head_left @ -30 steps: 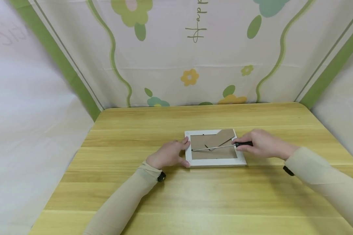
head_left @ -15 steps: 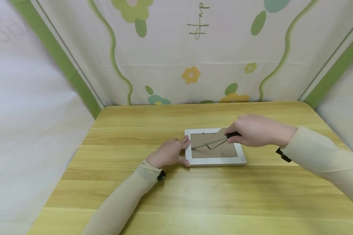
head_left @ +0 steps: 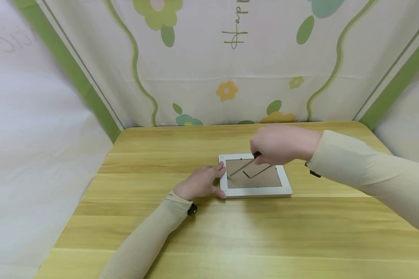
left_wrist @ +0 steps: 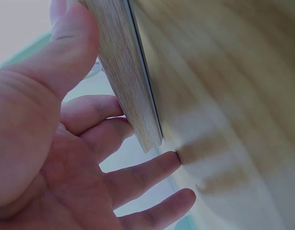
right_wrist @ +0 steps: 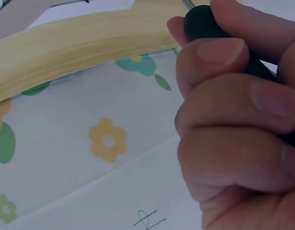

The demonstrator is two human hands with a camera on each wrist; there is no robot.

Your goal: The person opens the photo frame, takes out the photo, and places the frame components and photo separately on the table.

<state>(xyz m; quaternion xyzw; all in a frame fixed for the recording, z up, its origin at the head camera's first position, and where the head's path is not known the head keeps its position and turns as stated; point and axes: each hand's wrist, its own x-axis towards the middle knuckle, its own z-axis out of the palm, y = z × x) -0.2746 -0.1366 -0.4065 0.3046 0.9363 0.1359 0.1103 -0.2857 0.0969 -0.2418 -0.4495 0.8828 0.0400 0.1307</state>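
Observation:
A white picture frame [head_left: 260, 192] lies face down on the wooden table, its brown backing board [head_left: 269, 180] showing with a folding stand flap on it. My left hand [head_left: 198, 183] holds the frame's left side, thumb at the near corner and index finger farther up. In the left wrist view two fingers touch the frame's side edge [left_wrist: 123, 72], while the other two stretch out past it. My right hand [head_left: 283, 144] grips the black handle of a screwdriver [right_wrist: 202, 21]. Its thin shaft slants down to the left, tip at a small dark tab on the backing's left edge.
The wooden table [head_left: 181, 236] extends around the frame on every side. Behind its far edge hangs a pale flower-patterned cloth [head_left: 192, 58], with white cloth at both sides.
My right hand has moved up and left, tilting the screwdriver from nearly flat to steeper while its tip stays at the left tab. My left hand and the frame keep their place.

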